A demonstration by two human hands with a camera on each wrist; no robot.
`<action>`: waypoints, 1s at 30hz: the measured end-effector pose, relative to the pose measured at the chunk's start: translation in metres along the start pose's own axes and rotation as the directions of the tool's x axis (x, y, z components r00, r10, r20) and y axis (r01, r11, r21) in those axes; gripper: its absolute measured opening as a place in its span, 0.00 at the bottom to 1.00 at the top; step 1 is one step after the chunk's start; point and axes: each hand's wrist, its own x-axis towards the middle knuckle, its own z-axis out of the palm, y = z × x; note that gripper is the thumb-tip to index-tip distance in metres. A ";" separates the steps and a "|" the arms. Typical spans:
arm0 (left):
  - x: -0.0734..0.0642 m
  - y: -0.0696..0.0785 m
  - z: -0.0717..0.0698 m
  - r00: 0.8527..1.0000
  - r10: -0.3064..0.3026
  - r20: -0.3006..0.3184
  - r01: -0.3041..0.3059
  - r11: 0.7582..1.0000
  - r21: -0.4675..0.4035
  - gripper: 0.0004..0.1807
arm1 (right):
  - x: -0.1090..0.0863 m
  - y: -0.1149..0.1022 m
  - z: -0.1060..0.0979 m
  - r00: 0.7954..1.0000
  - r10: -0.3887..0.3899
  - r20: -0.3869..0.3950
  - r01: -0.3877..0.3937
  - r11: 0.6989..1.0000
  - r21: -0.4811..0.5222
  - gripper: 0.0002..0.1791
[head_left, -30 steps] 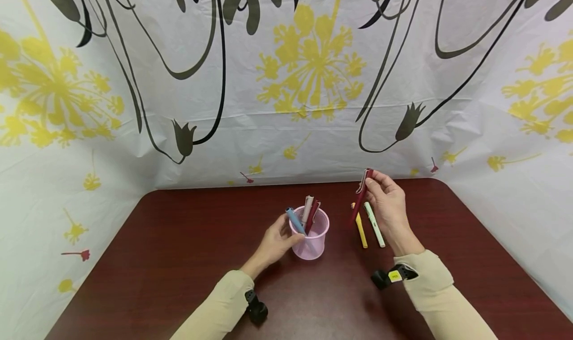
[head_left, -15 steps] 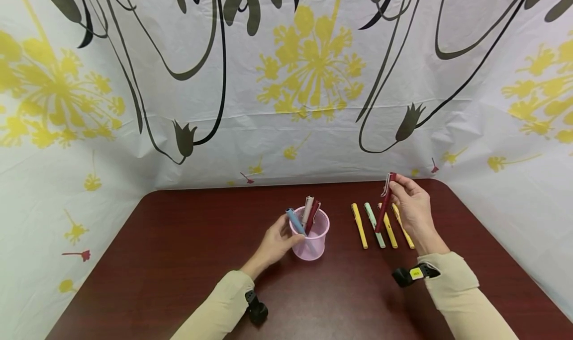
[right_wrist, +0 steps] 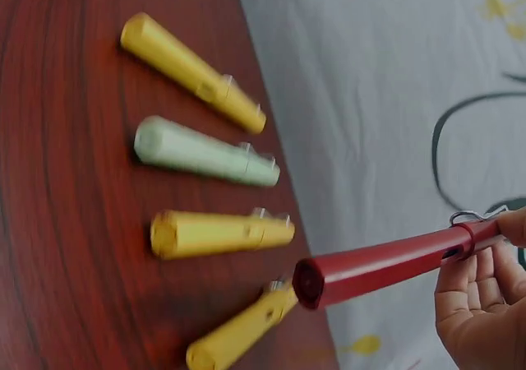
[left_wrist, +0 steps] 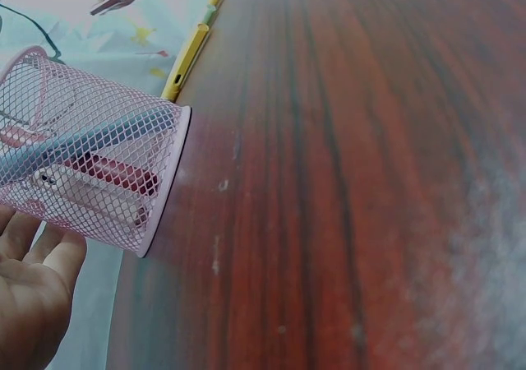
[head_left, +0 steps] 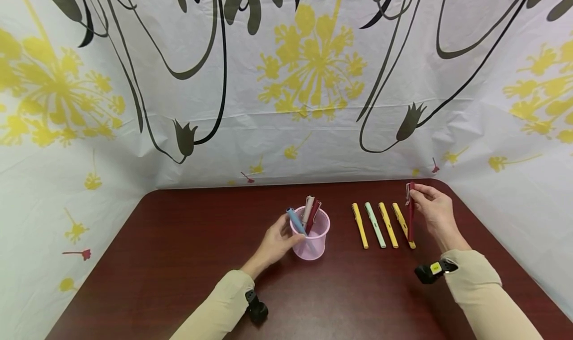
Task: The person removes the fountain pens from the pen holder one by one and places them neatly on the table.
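Note:
My left hand (head_left: 274,241) holds a pink mesh pen cup (head_left: 319,244) from its left side, thumb in front and fingers behind. A blue pen (head_left: 295,219), a pale grey pen (head_left: 307,210) and a dark red pen (head_left: 313,216) lean inside the cup. On the right, my right hand (head_left: 437,213) pinches another dark red pen (right_wrist: 386,267) near its clip end, with the other end pointing down. In the head view this pen's lower end overlaps the rightmost yellow pen (head_left: 400,214). The right wrist view shows thumb and fingers around its cap.
Left of that yellow pen lie a second yellow pen (head_left: 388,224), a light green pen (head_left: 375,224) and a third yellow pen (head_left: 360,225), spaced in a row on the dark red-brown table (head_left: 201,240). A white flower-patterned cloth (head_left: 250,136) hangs behind the table.
My right hand has carried the dark red pen rightward across the row, from above the leftmost yellow pen to the row's right end, and slightly lower. My left hand and the cup stay put.

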 end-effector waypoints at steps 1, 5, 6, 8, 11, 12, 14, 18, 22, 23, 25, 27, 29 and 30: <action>0.000 0.000 0.000 1.000 0.001 0.001 -0.001 1.000 0.000 0.36 | 0.002 0.002 -0.004 1.000 0.008 0.000 -0.008 1.000 -0.027 0.04; 0.000 0.005 0.001 1.000 -0.006 0.013 0.006 1.000 -0.003 0.36 | 0.010 0.009 -0.019 1.000 0.021 -0.004 -0.022 0.992 -0.121 0.07; 0.000 0.006 0.001 1.000 -0.012 0.015 0.012 1.000 -0.001 0.36 | 0.012 0.010 -0.022 1.000 0.022 -0.002 -0.022 0.989 -0.144 0.08; 0.000 0.006 0.001 1.000 -0.024 0.016 0.024 1.000 0.006 0.36 | 0.016 0.013 -0.027 1.000 0.023 -0.003 -0.023 0.979 -0.205 0.07; 0.001 0.005 0.000 0.999 -0.039 0.009 0.039 0.999 0.015 0.35 | 0.020 0.018 -0.031 1.000 0.026 0.000 -0.025 0.942 -0.334 0.08; 0.001 0.004 0.000 0.999 -0.036 0.005 0.036 0.999 0.019 0.35 | 0.021 0.020 -0.032 0.999 0.032 0.002 -0.029 0.929 -0.368 0.12; 0.003 -0.003 0.000 0.999 -0.038 -0.005 0.038 0.999 0.015 0.35 | 0.024 0.025 -0.033 0.999 0.040 0.003 -0.035 0.898 -0.438 0.21; 0.007 -0.021 0.000 0.999 -0.031 -0.014 0.031 0.999 0.013 0.35 | 0.028 0.032 -0.035 0.998 0.062 -0.004 -0.056 0.860 -0.508 0.27; 0.009 -0.029 0.000 1.000 -0.008 -0.011 0.009 1.000 0.021 0.36 | 0.030 0.036 -0.038 0.996 0.086 -0.024 -0.085 0.831 -0.550 0.28; 0.009 -0.030 0.000 1.000 -0.006 -0.012 0.006 1.000 0.022 0.36 | 0.030 0.037 -0.039 0.995 0.095 -0.026 -0.094 0.826 -0.555 0.28; 0.009 -0.029 0.000 1.000 -0.010 -0.015 0.011 1.000 0.022 0.36 | 0.031 0.039 -0.041 0.993 0.115 -0.030 -0.112 0.821 -0.560 0.28; 0.008 -0.029 0.001 1.000 -0.020 -0.015 0.020 0.999 0.027 0.35 | 0.033 0.041 -0.043 0.990 0.134 -0.031 -0.128 0.817 -0.562 0.28; 0.009 -0.028 0.001 0.999 -0.039 -0.018 0.040 0.999 0.032 0.35 | 0.035 0.044 -0.045 0.988 0.150 -0.035 -0.143 0.813 -0.565 0.27; 0.009 -0.027 0.001 0.999 -0.047 -0.019 0.048 0.998 0.034 0.35 | 0.036 0.045 -0.045 0.987 0.156 -0.038 -0.150 0.812 -0.564 0.27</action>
